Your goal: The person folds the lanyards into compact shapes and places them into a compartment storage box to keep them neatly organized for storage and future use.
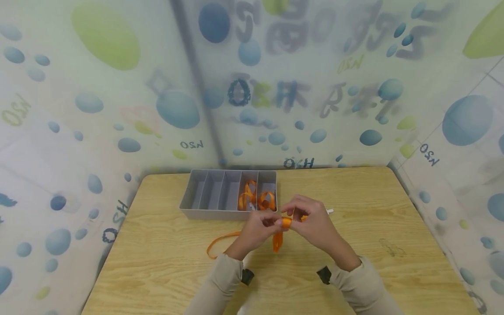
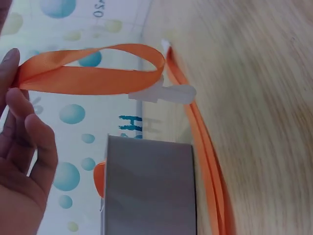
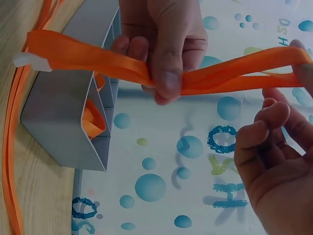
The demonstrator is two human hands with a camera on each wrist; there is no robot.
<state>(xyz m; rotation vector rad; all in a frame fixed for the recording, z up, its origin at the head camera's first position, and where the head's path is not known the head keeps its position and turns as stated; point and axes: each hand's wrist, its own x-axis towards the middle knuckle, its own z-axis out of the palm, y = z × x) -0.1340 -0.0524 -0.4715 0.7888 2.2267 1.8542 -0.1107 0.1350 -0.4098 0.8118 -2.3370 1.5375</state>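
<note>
Near the middle of the head view, an orange ribbon (image 1: 286,223) is being held up over the wooden table (image 1: 157,245). It is being pinched by the thumb and fingers of the left hand (image 1: 257,229), and just beside, by those of the right hand (image 1: 311,221). A loop is hanging below, and a white clip (image 2: 177,93) is being carried at its end. A second ribbon (image 1: 220,240) is lying on the table, partly hidden by the left hand. Just behind the hands, a gray box (image 1: 214,214) is sitting; more orange ribbons (image 1: 267,200) are being held in its two right-end slots.
</note>
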